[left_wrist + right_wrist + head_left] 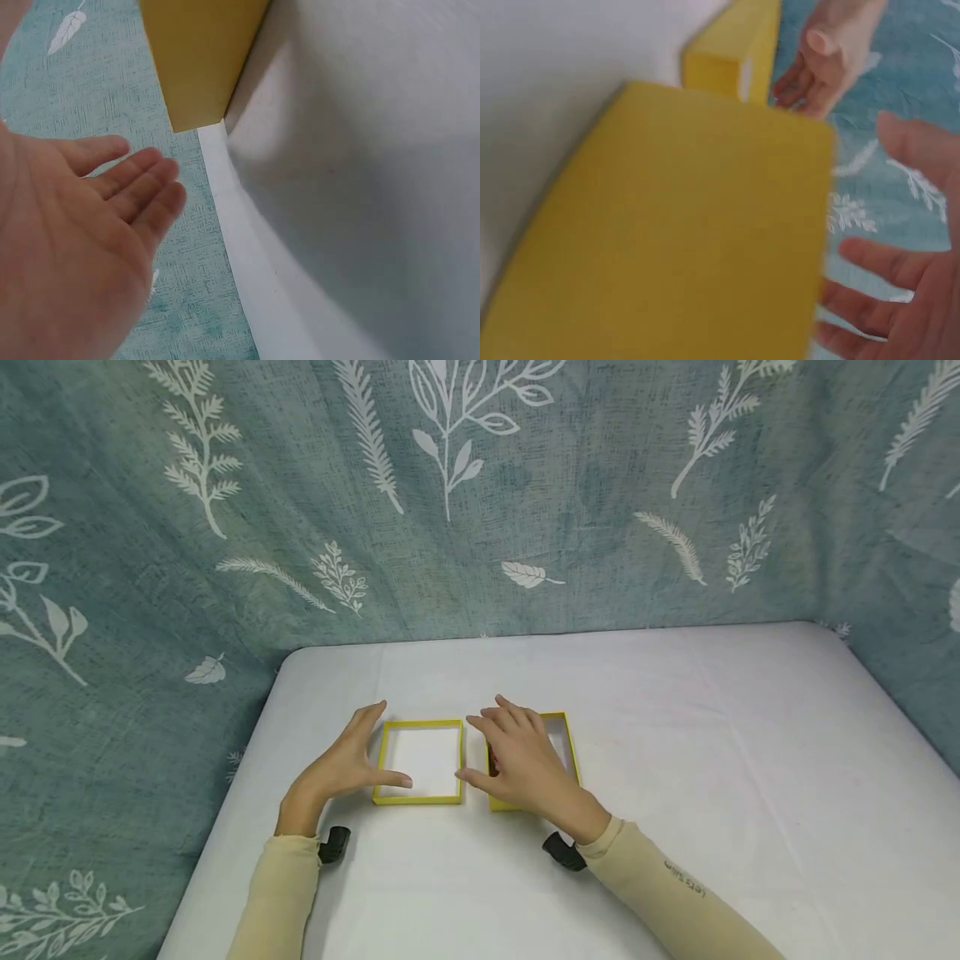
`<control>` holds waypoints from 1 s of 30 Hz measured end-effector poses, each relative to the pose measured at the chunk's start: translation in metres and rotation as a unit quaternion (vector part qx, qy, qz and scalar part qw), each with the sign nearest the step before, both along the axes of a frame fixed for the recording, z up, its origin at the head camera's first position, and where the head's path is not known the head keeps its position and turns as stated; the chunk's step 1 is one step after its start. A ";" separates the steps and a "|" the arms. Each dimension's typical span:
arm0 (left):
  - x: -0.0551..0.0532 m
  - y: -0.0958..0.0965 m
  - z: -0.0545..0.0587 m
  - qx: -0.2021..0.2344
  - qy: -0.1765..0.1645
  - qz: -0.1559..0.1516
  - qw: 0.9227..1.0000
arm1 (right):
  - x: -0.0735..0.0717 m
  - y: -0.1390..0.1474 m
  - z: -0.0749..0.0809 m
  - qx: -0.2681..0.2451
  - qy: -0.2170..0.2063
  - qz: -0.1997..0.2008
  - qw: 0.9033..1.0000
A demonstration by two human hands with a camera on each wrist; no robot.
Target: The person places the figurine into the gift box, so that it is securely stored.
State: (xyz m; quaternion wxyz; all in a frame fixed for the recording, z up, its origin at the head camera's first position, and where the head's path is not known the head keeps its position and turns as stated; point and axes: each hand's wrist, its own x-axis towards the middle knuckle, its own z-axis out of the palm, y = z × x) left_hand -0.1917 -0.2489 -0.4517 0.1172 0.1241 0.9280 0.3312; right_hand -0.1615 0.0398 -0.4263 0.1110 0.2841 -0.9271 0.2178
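A shallow square box lid with yellow edges and a white inside lies hollow side up on the table. My left hand is at its left side, fingers extended and thumb reaching over the near left corner. To the right stands a deeper yellow box, its top uncovered. Over the box hovers my right hand, fingers spread and hiding much of the inside; something dark red shows at its left edge. In the right wrist view, the fingers are apart from the box's yellow wall.
A white cloth covers the table. Behind it and along its sides hangs a green-blue curtain with white leaf prints. A black wrist strap piece juts from the left wrist, another from the right.
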 end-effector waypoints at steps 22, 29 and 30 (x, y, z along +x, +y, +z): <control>-0.001 -0.001 -0.011 -0.038 -0.062 -0.024 0.997 | 0.006 -0.030 -0.036 0.200 0.047 -0.041 0.978; 0.002 -0.003 -0.009 -0.063 -0.070 -0.030 0.995 | 0.004 -0.029 -0.040 0.174 0.056 -0.022 0.983; 0.001 -0.002 -0.009 -0.063 -0.068 -0.032 0.995 | 0.003 -0.029 -0.040 0.173 0.055 -0.019 0.983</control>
